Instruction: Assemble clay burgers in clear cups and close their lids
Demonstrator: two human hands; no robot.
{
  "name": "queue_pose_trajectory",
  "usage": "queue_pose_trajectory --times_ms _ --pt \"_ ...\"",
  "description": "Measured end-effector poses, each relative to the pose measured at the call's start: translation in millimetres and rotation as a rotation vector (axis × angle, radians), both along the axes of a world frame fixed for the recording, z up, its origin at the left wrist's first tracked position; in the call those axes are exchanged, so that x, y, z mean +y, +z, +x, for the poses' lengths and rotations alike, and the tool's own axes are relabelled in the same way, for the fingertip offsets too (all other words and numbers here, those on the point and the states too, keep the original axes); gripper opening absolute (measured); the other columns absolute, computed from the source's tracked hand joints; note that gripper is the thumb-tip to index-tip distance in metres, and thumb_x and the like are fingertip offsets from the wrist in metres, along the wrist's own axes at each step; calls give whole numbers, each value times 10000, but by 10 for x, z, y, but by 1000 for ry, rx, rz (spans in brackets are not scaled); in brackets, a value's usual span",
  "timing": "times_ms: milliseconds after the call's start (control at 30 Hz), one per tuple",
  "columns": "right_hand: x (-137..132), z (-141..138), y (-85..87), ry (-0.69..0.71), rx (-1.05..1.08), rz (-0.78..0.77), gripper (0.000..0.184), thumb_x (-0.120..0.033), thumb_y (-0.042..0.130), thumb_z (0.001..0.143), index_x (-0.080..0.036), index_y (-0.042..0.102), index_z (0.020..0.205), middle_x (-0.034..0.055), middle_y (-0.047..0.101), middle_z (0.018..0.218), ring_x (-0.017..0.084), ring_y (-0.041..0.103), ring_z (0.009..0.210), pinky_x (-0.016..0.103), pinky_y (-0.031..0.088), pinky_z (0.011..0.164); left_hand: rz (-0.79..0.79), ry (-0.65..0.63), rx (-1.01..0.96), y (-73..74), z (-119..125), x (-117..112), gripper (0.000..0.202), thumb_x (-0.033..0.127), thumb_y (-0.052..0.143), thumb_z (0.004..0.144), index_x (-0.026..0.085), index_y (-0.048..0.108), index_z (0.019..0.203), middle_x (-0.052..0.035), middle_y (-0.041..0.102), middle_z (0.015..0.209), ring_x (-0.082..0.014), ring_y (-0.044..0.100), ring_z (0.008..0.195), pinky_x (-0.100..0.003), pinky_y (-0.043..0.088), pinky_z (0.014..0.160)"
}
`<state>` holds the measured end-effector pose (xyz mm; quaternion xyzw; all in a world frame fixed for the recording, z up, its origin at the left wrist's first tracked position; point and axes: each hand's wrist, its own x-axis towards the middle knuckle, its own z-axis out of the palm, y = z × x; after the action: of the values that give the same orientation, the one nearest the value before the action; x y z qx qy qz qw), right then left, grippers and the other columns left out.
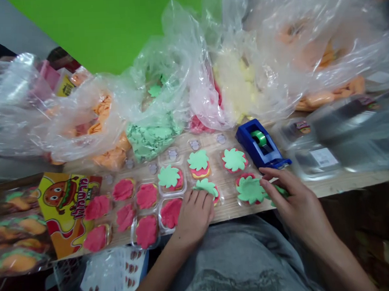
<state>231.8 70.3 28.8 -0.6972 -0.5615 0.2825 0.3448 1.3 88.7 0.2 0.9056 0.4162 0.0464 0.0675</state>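
Stacked burger-shaped marshmallow candies sit in small clear plastic trays on the wooden table. My left hand (196, 210) is at a green flower-shaped marshmallow piece (207, 187) on one stack, its fingers bent over the near edge and the tips hidden. My right hand (297, 203) has thumb and index finger curled around green pieces (280, 190), partly hidden by the hand. Just left of it lies a green-topped candy (250, 189). Other green-topped candies (198, 160) stand behind. To the left, several candies (146, 196) show red tops.
A blue tape dispenser (261, 144) stands beyond my right hand. Clear plastic bags hold green (155, 134), yellow and orange pieces along the back. Clear plastic containers (315, 156) lie at right. A printed marshmallow box (67, 208) with packed candies is at left.
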Motion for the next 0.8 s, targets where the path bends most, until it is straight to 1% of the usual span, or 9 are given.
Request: queue_pose_trajectory --times_ms 67,167,267,367,433,500,600,700,800 --pt "40 -7 24 -43 84 -61 249 -357 504 847 -241 578 1055 45 619 935 184 595 808 303 463 720 26 -8 -39 -20 -20 -28 87 159 520 805 150 579 868 -59 640 865 -220 551 810 -422 404 825" --pt "133 -58 52 -77 243 -157 257 -386 536 821 -231 602 1015 53 640 982 192 599 854 293 473 724 36 -4 -82 -13 -9 -47 95 213 515 826 163 595 844 -40 655 832 -198 560 778 -401 416 828" --pt "237 -181 84 -70 570 -297 296 -397 584 787 -251 597 1043 43 642 1059 194 600 929 284 477 759 42 25 -163 59 -68 -67 117 260 511 848 186 601 863 -19 659 834 -169 576 808 -363 419 871" --pt "312 -361 104 -81 993 -502 395 -350 618 767 -279 544 1148 38 652 1091 196 612 978 279 495 770 103 187 -217 121 -308 -196 166 209 497 855 153 584 985 -74 659 954 -186 578 927 -346 433 872" --pt "343 -488 92 -124 1153 -597 473 -290 622 759 -279 496 1215 47 686 1032 205 634 962 296 515 761 127 299 -135 109 -521 -349 279 237 483 865 113 535 1109 -127 631 1087 -233 546 1043 -393 421 898" --pt "367 -607 60 -168 1200 -640 509 -252 599 760 -272 464 1251 57 708 981 225 657 922 329 539 727 109 332 -16 53 -702 -503 394 329 469 870 104 483 1193 -139 589 1195 -270 507 1127 -450 387 938" --pt "396 -776 16 -119 1152 -655 466 -265 548 786 -257 470 1245 82 675 1085 254 655 936 368 559 692 47 310 72 -48 -837 -633 514 442 445 855 112 435 1249 -134 548 1259 -284 473 1183 -496 337 979" --pt "417 -953 29 38 1107 -681 415 -287 517 815 -241 486 1227 93 620 1189 254 638 976 375 556 717 -3 331 -13 -80 -874 -640 492 426 412 875 117 416 1258 -133 543 1265 -270 462 1199 -513 315 1000" --pt "425 -1145 103 138 1215 -714 387 -228 482 826 -243 500 1213 80 588 1238 241 607 1035 379 539 761 12 385 -223 -4 -908 -645 330 275 426 895 152 457 1200 -129 589 1199 -247 507 1147 -507 321 1003"
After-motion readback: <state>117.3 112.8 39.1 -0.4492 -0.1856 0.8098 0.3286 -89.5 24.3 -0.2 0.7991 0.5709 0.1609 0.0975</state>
